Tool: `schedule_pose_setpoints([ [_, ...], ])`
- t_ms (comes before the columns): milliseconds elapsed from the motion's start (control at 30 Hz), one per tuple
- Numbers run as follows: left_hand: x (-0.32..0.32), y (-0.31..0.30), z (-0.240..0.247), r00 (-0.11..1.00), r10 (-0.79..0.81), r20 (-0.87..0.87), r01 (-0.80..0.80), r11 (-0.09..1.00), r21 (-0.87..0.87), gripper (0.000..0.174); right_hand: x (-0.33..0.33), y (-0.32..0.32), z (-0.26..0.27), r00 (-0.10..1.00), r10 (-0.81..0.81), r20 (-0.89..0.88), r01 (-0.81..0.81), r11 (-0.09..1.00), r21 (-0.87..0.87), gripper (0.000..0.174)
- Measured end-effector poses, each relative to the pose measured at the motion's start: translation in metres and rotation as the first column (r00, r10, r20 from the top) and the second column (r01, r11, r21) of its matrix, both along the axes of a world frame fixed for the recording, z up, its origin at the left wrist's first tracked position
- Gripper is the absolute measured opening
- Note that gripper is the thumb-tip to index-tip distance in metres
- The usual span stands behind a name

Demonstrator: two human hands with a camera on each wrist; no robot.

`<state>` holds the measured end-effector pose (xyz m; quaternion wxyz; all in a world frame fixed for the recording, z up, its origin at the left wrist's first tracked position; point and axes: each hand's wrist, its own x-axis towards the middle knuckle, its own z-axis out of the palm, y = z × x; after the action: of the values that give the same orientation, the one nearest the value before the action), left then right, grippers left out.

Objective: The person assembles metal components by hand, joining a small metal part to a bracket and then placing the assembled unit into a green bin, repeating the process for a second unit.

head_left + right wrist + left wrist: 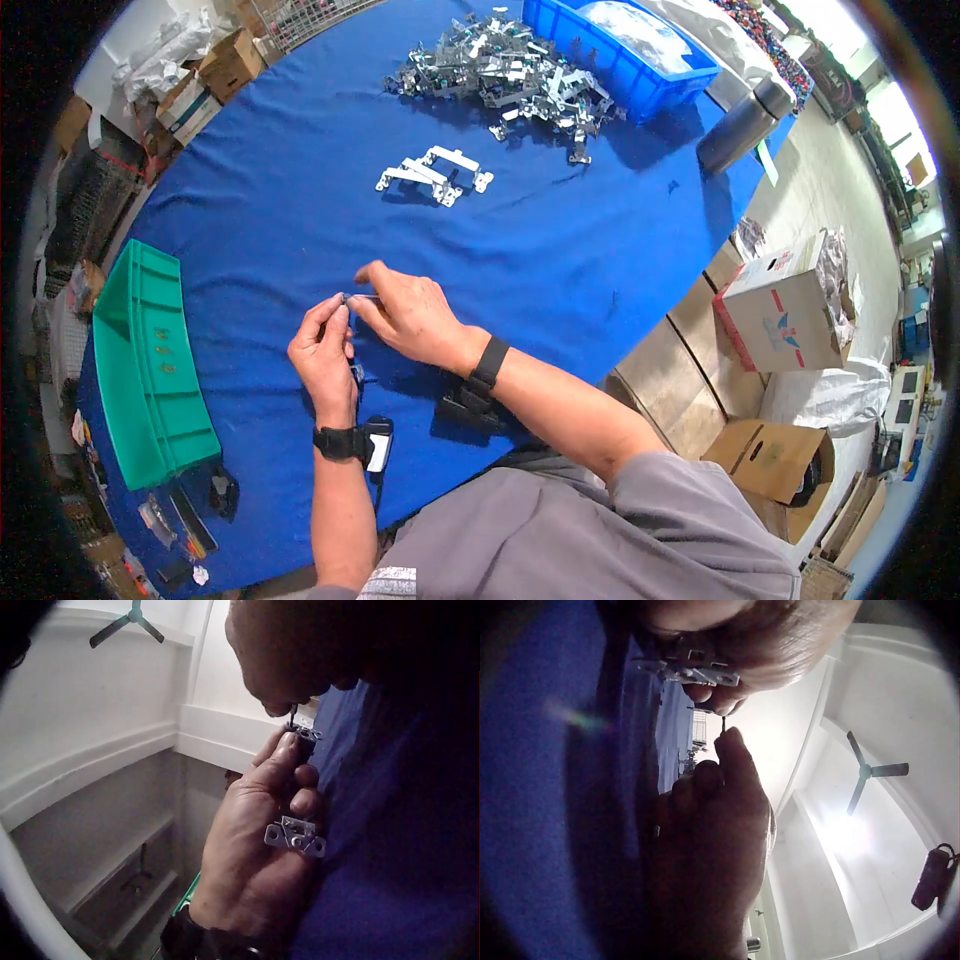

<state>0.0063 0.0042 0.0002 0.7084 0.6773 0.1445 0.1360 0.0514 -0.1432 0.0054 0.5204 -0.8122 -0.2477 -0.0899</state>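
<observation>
My left hand (326,358) grips a metal bracket between thumb and fingers; one flanged end (296,837) lies against the palm, and another metal end (306,736) shows at the fingertips in the right wrist view. Facing it, my right hand (418,318) pinches a thin dark pin-like piece (293,715), its tip meeting the metal at the left fingertips. In the left wrist view, the bracket (694,673) crosses under my left hand (780,645), with the thin piece (724,725) upright at my right hand's (712,817) fingertips. Fingers hide most of the bracket.
Several loose brackets (430,175) lie beyond the hands, before a large pile of metal parts (505,75). A blue crate (640,85) and a metal bottle (745,128) stand at the back right. At left, a green tray (165,370) holds small brass-coloured pieces.
</observation>
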Motion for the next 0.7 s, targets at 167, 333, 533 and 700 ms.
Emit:
schedule_pose_setpoints([
  [167, 0.000, 0.000, 0.001, 1.000, 0.007, -0.002, -0.007, 1.000, -0.009, 0.017, 0.004, 0.001, -0.004, 1.000, -0.003, -0.014, 0.004, 1.000, 0.031, 0.019],
  [333, -0.002, 0.001, -0.004, 1.000, 0.010, -0.002, -0.010, 1.000, -0.007, 0.017, 0.002, 0.001, -0.008, 1.000, 0.009, 0.000, -0.009, 1.000, -0.013, 0.018],
  [533, -0.003, 0.001, -0.004, 1.000, 0.009, -0.015, -0.009, 1.000, -0.002, 0.017, 0.000, 0.000, 0.000, 1.000, 0.008, 0.028, -0.010, 0.998, 0.061, 0.022],
  [700, 0.001, 0.002, -0.001, 1.000, 0.005, 0.015, -0.005, 1.000, -0.021, 0.017, 0.005, 0.001, -0.009, 0.998, 0.033, 0.050, -0.030, 0.998, -0.062, 0.018],
])
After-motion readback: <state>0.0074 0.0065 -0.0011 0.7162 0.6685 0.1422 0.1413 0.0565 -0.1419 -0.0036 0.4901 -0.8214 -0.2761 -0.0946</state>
